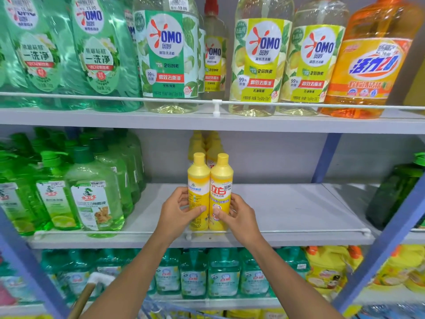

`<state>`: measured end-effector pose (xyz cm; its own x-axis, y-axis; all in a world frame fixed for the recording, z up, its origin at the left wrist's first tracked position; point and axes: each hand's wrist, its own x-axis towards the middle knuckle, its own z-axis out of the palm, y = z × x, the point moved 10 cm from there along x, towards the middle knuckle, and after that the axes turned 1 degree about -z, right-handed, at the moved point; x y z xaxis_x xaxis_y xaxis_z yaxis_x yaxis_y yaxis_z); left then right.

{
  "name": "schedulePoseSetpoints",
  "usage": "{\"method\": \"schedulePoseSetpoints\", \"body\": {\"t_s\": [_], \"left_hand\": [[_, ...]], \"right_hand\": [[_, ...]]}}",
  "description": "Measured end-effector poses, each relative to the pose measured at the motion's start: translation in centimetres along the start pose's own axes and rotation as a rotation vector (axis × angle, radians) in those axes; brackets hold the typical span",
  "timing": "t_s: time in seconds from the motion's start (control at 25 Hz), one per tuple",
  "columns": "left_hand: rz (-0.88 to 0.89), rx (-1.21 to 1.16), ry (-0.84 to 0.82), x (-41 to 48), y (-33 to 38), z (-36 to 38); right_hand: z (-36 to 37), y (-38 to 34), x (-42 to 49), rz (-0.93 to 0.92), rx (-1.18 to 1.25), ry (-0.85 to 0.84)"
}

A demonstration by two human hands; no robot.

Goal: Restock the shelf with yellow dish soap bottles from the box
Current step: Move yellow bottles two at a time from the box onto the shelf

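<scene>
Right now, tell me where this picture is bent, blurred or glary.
Head view: wide-angle bending curves the top shelf rail and tilts the blue upright; glare streaks the green bottles upper left; the bottom edge is blurred; the two yellow bottles and both hands, left and right, are sharp.

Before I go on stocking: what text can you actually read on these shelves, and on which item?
"OMO", "2", "99%": green-label clear bottle, top shelf.
"OMO", "99%": yellow-label clear bottles.
"19.00": price sticker on the green-label bottle's neck.
"28": orange bottle.
"OMO": green refill pouches, top left.
Large red characters: right yellow bottle, held by both hands; its small print is blurred.
Bottom-shelf labels: unreadable.
</scene>
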<state>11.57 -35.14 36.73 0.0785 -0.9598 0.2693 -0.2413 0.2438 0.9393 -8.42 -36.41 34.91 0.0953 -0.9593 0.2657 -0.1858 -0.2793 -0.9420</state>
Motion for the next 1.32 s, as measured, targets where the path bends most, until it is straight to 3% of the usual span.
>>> {"method": "schedulePoseSetpoints", "body": {"t_s": [0.36,0.8,1.04,1.32], "left_hand": [[0.024,-0.046,0.014,-0.2,-0.3,0.8],[-0.014,0.002,-0.126,-0.4,-1.9,-0.5],[-0.046,-0.007,0.005,-1.2,-3.0,0.3],[-0.032,0.091,0.006,-0.5,-3.1,-0.3]], "right_hand": [[-0.1,0.1,0.0,0.009,-0.006,-0.006],[0.6,0.0,-0.6,-0.025,0.01,0.077],[1.1,-0.1,-0.8,-0.049,-0.077,0.084],[0.0,1.5,-0.1,0.018,-0.168,0.019]]}}
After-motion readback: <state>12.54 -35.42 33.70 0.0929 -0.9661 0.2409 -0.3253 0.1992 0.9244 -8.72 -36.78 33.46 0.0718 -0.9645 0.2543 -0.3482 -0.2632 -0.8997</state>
